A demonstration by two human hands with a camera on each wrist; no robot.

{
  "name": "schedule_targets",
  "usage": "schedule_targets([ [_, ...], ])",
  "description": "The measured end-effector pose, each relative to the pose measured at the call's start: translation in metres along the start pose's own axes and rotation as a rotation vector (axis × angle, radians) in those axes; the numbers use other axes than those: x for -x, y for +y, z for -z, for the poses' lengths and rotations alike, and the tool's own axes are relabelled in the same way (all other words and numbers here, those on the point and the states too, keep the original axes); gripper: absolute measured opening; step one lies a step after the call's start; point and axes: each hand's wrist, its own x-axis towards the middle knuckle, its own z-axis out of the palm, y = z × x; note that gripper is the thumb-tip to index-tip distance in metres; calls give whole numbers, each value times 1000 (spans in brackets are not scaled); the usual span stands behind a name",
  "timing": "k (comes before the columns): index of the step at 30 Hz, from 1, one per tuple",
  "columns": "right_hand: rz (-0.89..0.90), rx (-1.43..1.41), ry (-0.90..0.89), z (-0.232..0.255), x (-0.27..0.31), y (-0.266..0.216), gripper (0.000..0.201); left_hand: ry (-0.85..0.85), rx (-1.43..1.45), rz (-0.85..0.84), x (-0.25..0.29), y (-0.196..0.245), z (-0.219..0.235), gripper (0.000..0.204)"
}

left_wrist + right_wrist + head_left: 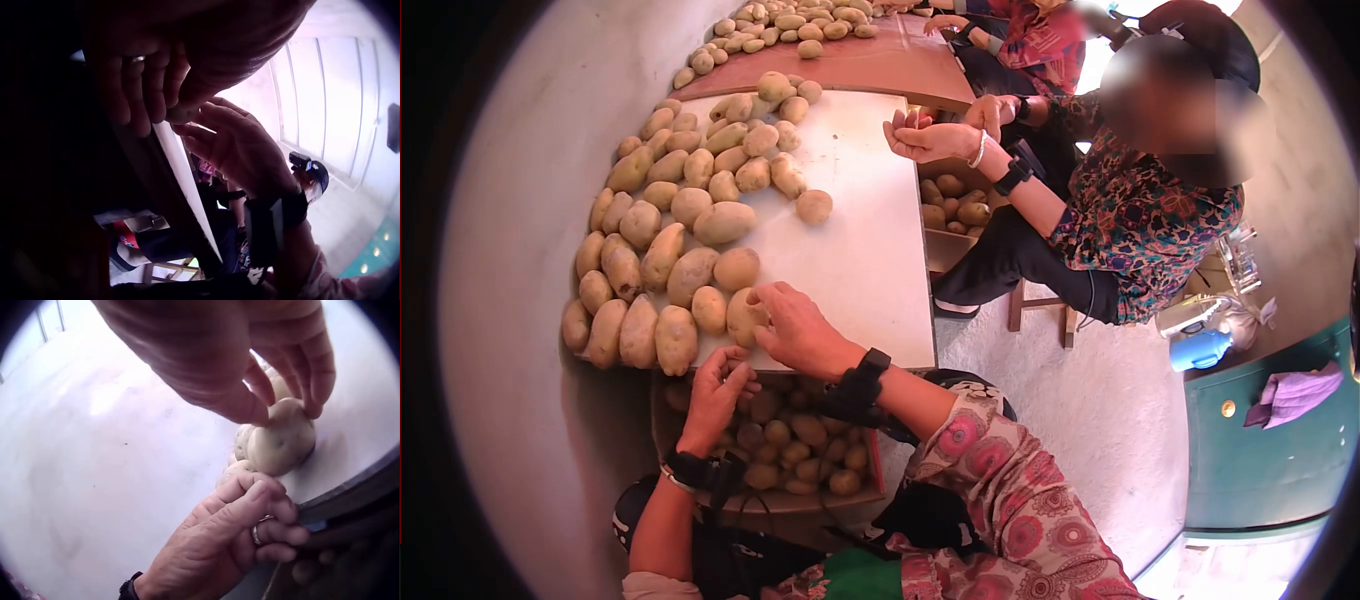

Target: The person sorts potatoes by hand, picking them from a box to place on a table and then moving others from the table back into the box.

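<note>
At the near edge of the white table, my right hand pinches a potato that ends the front row. In the right wrist view the thumb and fingertips of that hand bracket the top of the pale potato. Just below it, beside the table edge, my left hand has loosely curled fingers and a ring, with nothing visible in its grasp. From the left wrist, the left hand appears dark, close to the right hand.
Many potatoes cover the left side of the white table. Under its edge sits a box of potatoes. Across the corner, another person holds something reddish. More potatoes lie on a red-brown table behind.
</note>
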Motion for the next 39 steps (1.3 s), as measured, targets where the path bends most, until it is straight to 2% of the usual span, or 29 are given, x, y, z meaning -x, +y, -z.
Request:
schedule_targets([
  [4, -14, 44, -87, 1, 2, 4, 33, -57, -103, -38, -2, 1, 9, 17],
  [6, -10, -2, -52, 3, 4, 3, 40, 117, -272, -41, 0, 9, 12, 22],
  [7, -12, -1, -50, 5, 3, 4, 40, 114, -272, -42, 1, 13, 10, 22],
  [9, -55, -53, -145, 7, 2, 5, 47, 329, -904, -713, 3, 23, 4, 38],
  [10, -52, -53, -143, 5, 2, 5, 47, 330, -906, -717, 4, 27, 4, 38],
  [12, -27, -36, -67, -1, 4, 4, 46, 354, -1292, -715, -1, 35, 0, 53],
  [13, -26, -28, -62, -4, 4, 5, 46, 353, -1286, -724, -4, 33, 2, 53],
  [15, -82, -112, -47, -9, 5, 3, 46, 349, -1536, -668, -8, 22, 13, 62],
  [18, -88, -160, -42, -8, 6, -2, 42, 386, -1528, -609, -14, 21, 15, 61],
  [20, -152, -186, -99, -6, 8, -3, 41, 391, -1498, -609, -18, 20, 16, 60],
  [24, -141, -160, -145, -6, 7, 2, 40, 448, -1466, -610, -22, 17, 17, 56],
  [26, -46, -102, -73, -8, 14, 3, 41, 466, -1480, -614, -23, 16, 14, 55],
  [28, -47, -104, -36, -9, 18, 3, 40, 486, -1498, -621, -25, 14, 12, 54],
  [30, -36, -114, 1, -4, 15, -10, 40, 511, -1537, -625, -27, 11, 14, 51],
  [32, 88, 3, 78, 5, 20, -23, 33, 524, -1533, -627, -27, 12, 13, 51],
  [33, 86, 5, 76, 5, 26, -29, 33, 533, -1526, -628, -25, 12, 11, 50],
  [35, 128, -116, -436, -3, 47, -42, 26, 497, -1513, -616, -23, 16, 10, 50],
  [37, 165, 28, -546, -29, 78, -30, 27, 455, -1507, -614, -19, 25, 13, 50],
  [39, 22, 421, -789, -56, 109, 8, 38, 340, -1318, -701, -16, 30, 17, 49],
])
